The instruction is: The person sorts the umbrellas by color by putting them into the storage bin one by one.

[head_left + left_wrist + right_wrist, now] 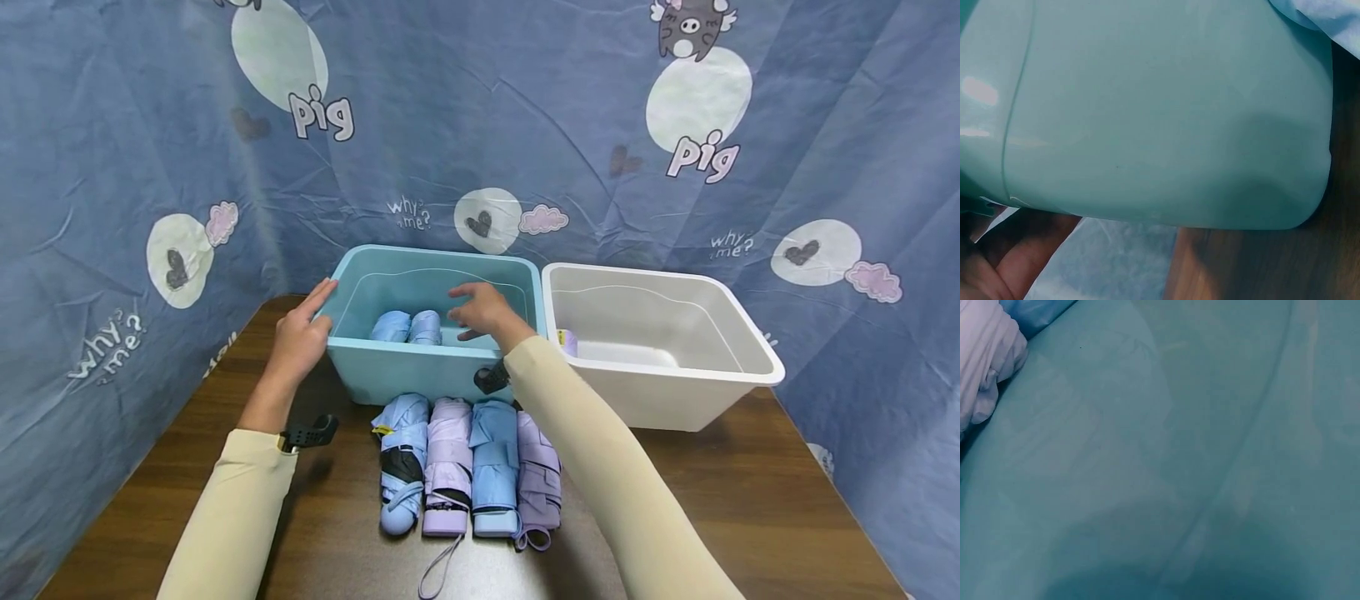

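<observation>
My left hand touches the left rim of a teal bin, its index finger extended along the edge; part of this hand also shows beside the bin wall in the left wrist view. Over the inside of the same bin is my right hand, fingers spread, holding nothing. Left of that hand, a light blue folded umbrella and a second bluish folded umbrella stand side by side inside the bin. The right wrist view shows mostly teal wall, with a pale bundle of fabric at its upper left.
In front of the bin lie a blue umbrella, a lilac umbrella, a darker blue umbrella and a purple umbrella. A white bin at right contains a lilac item. Behind hangs a printed blue cloth.
</observation>
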The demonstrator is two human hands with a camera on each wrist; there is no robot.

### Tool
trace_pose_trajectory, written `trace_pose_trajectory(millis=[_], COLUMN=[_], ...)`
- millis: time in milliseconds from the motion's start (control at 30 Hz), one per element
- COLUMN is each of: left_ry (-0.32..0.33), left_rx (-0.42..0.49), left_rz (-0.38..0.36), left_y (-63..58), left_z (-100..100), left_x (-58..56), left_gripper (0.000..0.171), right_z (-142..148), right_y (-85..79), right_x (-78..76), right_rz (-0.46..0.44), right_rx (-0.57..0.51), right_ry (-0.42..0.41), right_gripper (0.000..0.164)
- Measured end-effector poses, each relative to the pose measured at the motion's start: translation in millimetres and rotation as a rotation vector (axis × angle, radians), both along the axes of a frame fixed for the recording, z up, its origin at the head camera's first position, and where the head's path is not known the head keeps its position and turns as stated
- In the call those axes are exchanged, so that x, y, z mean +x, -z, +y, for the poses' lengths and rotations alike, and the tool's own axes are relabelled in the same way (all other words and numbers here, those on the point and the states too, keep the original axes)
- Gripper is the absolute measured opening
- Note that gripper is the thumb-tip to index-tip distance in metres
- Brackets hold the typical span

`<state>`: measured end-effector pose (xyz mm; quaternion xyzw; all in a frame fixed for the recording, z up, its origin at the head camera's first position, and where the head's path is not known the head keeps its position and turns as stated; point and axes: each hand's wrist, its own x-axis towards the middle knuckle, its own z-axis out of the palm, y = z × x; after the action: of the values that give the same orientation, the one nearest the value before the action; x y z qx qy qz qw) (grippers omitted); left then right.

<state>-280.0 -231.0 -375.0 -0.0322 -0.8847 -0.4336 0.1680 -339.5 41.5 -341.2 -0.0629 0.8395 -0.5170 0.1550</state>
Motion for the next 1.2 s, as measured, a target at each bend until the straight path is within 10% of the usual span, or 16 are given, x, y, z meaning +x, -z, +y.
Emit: trace_pose_trajectory(millis=[500,1200], left_ry=[-0.004,0.001], left_rx=[0.019,0.022], left_rz=[-0.003,0.011], left_y=[4.3,2.9], left_z=[0.5,-0.6], left_x=[-0.1,-1.2], left_gripper=[0.059,0.059], right_z=[11.6,77.2], right_y=[-15.2,-36.1], right_x=[12.6,105.7], right_rz=[0.079,0.459], right_rx=[-0.039,-0.073], right_ry=[-0.031,-0.144], right_gripper=[0.043,0.04])
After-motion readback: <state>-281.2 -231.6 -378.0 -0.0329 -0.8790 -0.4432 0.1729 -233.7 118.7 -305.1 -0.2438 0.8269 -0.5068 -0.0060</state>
